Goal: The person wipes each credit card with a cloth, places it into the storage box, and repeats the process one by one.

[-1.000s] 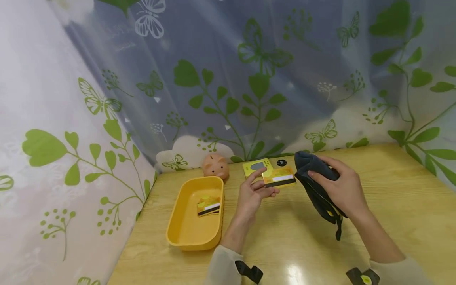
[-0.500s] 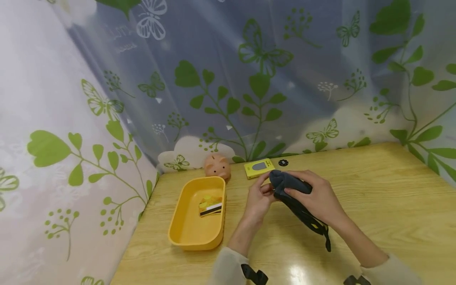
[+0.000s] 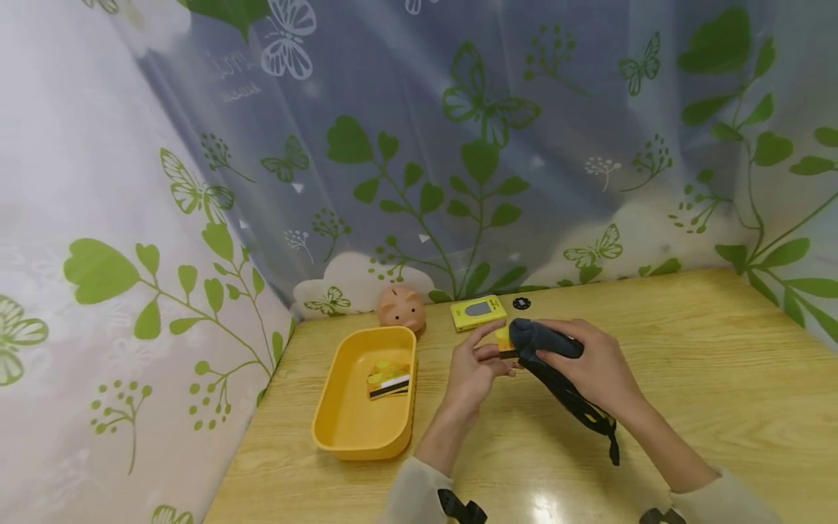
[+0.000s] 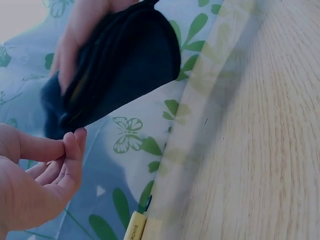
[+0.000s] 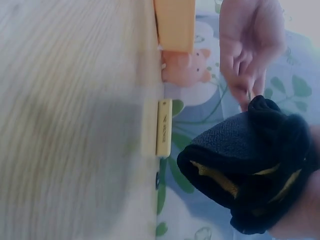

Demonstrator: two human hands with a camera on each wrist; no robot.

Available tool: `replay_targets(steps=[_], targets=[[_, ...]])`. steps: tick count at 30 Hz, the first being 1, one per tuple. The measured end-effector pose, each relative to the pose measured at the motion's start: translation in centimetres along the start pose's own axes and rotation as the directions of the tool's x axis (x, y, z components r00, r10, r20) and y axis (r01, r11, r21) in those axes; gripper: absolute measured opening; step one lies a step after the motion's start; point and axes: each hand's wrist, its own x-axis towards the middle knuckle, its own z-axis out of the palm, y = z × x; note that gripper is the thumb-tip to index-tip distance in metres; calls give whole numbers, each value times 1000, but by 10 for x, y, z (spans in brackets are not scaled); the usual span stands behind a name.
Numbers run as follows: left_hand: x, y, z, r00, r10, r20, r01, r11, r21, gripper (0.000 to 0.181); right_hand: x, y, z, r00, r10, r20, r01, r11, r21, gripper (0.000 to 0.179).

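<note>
Above the wooden table, my right hand (image 3: 596,360) grips a dark blue fabric pouch (image 3: 543,339) with black edging and a hanging strap. Its folded layers show yellow lining in the right wrist view, where the pouch (image 5: 225,135) bulges toward the camera. My left hand (image 3: 473,372) pinches a yellow bank card (image 3: 503,338) with a black stripe right at the pouch's left end. Most of the card is hidden behind the pouch. In the left wrist view, the thumb and fingertips of the left hand (image 4: 45,175) meet at the corner of the pouch (image 4: 135,55).
A yellow plastic bin (image 3: 353,422) with several similar cards (image 3: 389,383) stands left of my hands. Behind it sits a pink piggy bank (image 3: 401,311). A yellow box (image 3: 478,313) and a black chip (image 3: 521,303) lie near the patterned curtain (image 3: 406,182).
The right hand has brought the pouch leftward to the card in the left hand. The card, in plain sight a second ago, is now mostly covered by the pouch.
</note>
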Motion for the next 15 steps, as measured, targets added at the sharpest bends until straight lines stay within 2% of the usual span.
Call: replay_targets(steps=[4,8,15], targets=[[-1,5,-8,999,-35,-21,35,999,-31,65,-1,15,-11,999,35,-24,-37,996,-83,47],[-3,17,-20,999,-26,-37,24,998,-53,63,-4,32,-27,997,55,-50,-61,988,-143,47],[-4,37,-54,998,17,-55,-19,999,-35,63,-12,54,-57,994,107,-29,-110,987,-121,55]])
